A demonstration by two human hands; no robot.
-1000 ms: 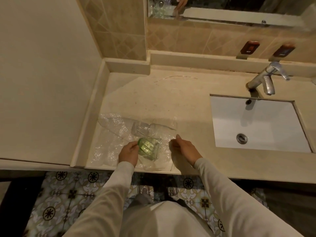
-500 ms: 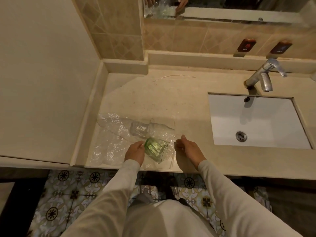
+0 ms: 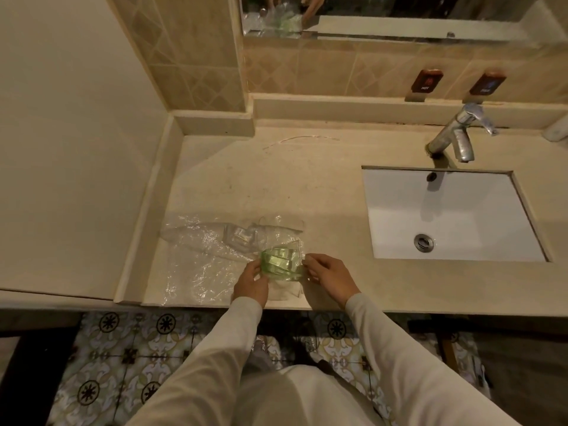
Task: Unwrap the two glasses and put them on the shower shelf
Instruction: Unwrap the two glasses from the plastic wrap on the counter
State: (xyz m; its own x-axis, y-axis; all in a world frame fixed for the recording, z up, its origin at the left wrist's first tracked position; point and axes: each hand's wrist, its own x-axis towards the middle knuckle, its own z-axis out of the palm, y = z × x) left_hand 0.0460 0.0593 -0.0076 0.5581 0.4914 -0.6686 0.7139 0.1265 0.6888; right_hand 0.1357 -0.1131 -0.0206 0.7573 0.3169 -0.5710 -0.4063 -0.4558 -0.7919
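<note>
A green glass (image 3: pixel 280 263) lies tilted on its side near the counter's front edge, partly covered by clear plastic wrap (image 3: pixel 199 265). My left hand (image 3: pixel 251 284) grips the glass from the left. My right hand (image 3: pixel 330 276) pinches the wrap at the glass's right side. A clear glass (image 3: pixel 241 238) lies on its side just behind, still inside the crinkled wrap. No shower shelf is in sight.
The beige counter (image 3: pixel 292 186) runs to a white sink (image 3: pixel 445 210) with a chrome tap (image 3: pixel 458 133) on the right. A raised ledge and a tiled wall bound the left and back. A mirror (image 3: pixel 399 13) hangs above. Patterned floor tiles (image 3: pixel 123 364) show below the edge.
My left hand has rolled the green glass to the right. My right hand has closed in from the right and taken hold of the wrap at the glass.
</note>
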